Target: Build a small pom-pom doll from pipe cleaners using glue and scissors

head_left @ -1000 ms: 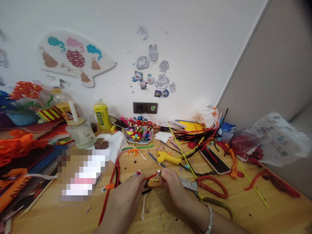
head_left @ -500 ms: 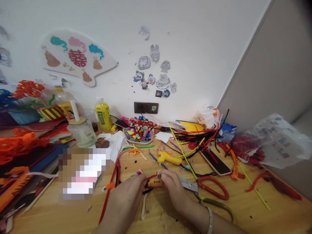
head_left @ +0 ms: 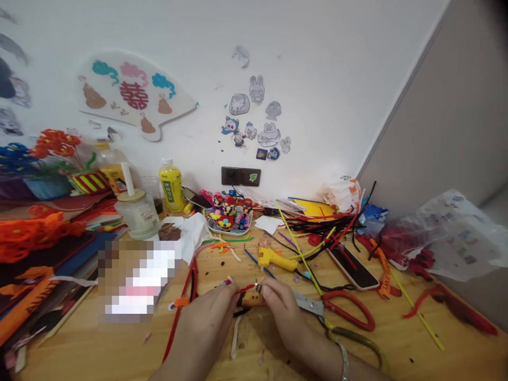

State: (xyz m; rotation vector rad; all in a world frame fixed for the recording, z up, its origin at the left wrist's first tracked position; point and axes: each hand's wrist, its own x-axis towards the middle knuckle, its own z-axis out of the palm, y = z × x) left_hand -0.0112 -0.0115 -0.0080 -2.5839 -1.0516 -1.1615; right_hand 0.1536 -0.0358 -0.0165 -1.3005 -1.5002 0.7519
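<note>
Pinched between the fingers of my left hand (head_left: 210,312) is a thin red pipe cleaner (head_left: 246,288), its tip pointing right. My right hand (head_left: 283,304) is closed round a small lighter; only its metal head (head_left: 259,288) shows, with a bright spot by the red tip. A small pink and blue piece shows at my left fingertips, partly hidden. Beneath the hands lies an orange-brown object (head_left: 252,300) with dark marks. Scissors (head_left: 311,304) with red and olive handles lie beside my right hand.
Beyond the hands lies a yellow glue gun (head_left: 278,259). A tray (head_left: 234,231) holds several colourful figures. At the right are a phone (head_left: 353,264), loose pipe cleaners (head_left: 317,225) and a plastic bag (head_left: 456,238). A glass jar (head_left: 138,217) and a yellow bottle (head_left: 171,185) stand left.
A small bright spot has appeared at the lighter's head, beside the red tip. Both hands keep nearly the same pose; the whole view has shifted slightly.
</note>
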